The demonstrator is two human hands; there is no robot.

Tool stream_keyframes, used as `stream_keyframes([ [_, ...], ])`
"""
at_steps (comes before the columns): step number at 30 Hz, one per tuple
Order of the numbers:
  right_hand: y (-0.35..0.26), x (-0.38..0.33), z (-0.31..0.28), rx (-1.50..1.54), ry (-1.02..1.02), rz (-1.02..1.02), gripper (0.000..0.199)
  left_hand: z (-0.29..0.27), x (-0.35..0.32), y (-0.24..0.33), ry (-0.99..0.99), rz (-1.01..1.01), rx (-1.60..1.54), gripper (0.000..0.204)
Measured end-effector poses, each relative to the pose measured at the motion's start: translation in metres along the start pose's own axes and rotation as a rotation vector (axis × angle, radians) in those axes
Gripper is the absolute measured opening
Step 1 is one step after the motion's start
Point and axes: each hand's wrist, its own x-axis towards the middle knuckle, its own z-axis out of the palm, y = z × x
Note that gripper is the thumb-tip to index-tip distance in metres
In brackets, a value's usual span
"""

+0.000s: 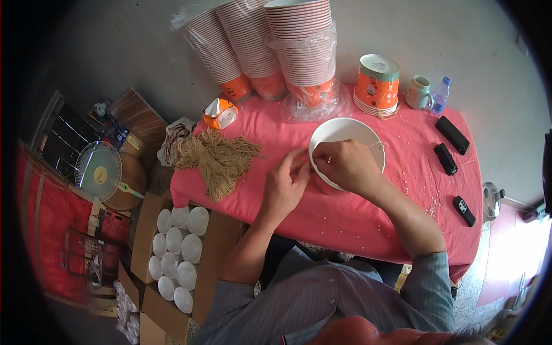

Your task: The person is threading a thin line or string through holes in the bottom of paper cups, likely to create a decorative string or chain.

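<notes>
A bucket [342, 130], white inside with some orange showing low on its outer wall, is stood mouth up near the middle of the table [276, 138], in front of the person. Its left rim is met by both hands. The left hand [286, 187] is set against the outer left side, fingers bent and thumb near the rim; whether the wall is clamped by it cannot be told. The right hand [348, 164] is laid across the mouth from the right, its fingers curled together at the left rim; what is pinched there, if anything, is hidden. A thin cord [378, 144] is looped at the right rim.

The table is covered with a pinkish-red cloth, strewn with small white bits, mostly to the right. To the left of the bucket a tan bundle of cords [221, 164] is spread, with a tissue pack [221, 114] just behind it. Three tall stacks of buckets [302, 60], partly wrapped in clear plastic, are ranged along the back. To their right, an upturned bucket [376, 83], a pale green mug [418, 95] and a bottle [441, 96] are lined up. Three black devices [445, 159] are laid near the right edge. Below the left edge, white cups [191, 248] are packed in an open carton [217, 250].
</notes>
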Motion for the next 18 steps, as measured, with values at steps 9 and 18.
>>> stream_keyframes([
  [9,-0.0013,0.0008,-0.0011,-0.012,0.003,0.002,0.017,0.0055,0.0022,0.0032,0.015,0.035,0.071,0.022],
  [18,0.0039,0.0007,-0.0066,-0.024,-0.024,-0.005,0.016,-0.0027,0.0019,-0.0008,0.073,0.117,0.087,0.011],
])
